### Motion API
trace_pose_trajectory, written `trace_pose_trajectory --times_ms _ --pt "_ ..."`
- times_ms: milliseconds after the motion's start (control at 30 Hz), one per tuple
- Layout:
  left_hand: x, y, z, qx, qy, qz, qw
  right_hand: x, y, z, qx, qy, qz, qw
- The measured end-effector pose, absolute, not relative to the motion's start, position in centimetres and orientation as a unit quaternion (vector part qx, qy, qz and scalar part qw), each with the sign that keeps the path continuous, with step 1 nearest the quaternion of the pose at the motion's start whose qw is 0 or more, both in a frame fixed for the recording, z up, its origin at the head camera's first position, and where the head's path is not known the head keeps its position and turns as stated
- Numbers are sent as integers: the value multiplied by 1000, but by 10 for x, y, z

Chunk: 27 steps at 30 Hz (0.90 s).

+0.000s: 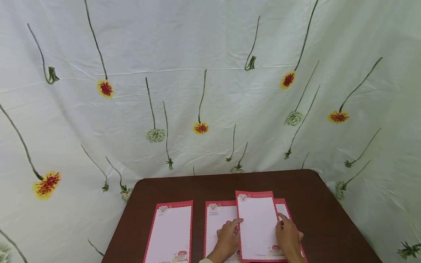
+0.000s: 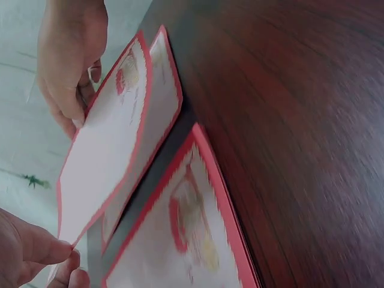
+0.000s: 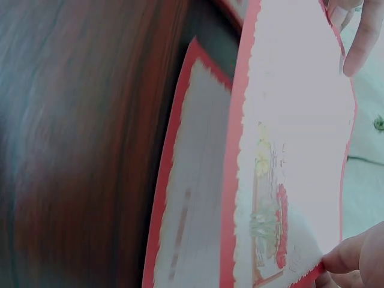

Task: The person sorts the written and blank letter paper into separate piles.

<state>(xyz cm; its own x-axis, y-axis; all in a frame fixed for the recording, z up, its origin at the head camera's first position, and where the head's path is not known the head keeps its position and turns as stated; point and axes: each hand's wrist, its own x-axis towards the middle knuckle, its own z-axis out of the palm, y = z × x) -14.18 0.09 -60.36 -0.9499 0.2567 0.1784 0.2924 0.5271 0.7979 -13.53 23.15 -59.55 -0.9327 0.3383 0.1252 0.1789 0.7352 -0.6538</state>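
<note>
My left hand (image 1: 227,239) pinches the left edge of a red-bordered sheet of paper (image 1: 258,223) between thumb and fingers. On the opposite edge, my right hand (image 1: 288,235) grips the same sheet. A pale flower is printed at its top left corner and a small coloured picture at its bottom right; the middle is blank. The left wrist view shows the sheet (image 2: 102,138) tilted and raised above another sheet (image 2: 159,102) of the same design. In the right wrist view, the thumb of my right hand (image 3: 354,261) presses near the sheet's corner.
Left of the held sheet lies a matching stack of sheets (image 1: 213,223), partly covered by my left hand. Another red-bordered sheet (image 1: 172,233) lies farther left. All are on a dark brown table (image 1: 329,226), with a white flower-printed cloth (image 1: 184,47) hanging behind it.
</note>
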Motion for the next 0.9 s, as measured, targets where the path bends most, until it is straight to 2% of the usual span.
trace_pose_trajectory --times_ms 200,567,767,900 --pt "-144 18 -604 -174 -875 -451 1 -132 249 -597 -146 -928 315 133" --pt "-144 37 -606 -186 -888 -420 -21 -128 267 -599 -165 -930 311 108" --pt "-144 40 -606 -190 -890 -411 -52 -129 271 -601 -166 -930 311 102" --pt "-142 42 -612 -205 -894 -395 -48 -133 275 -603 -172 -930 310 100"
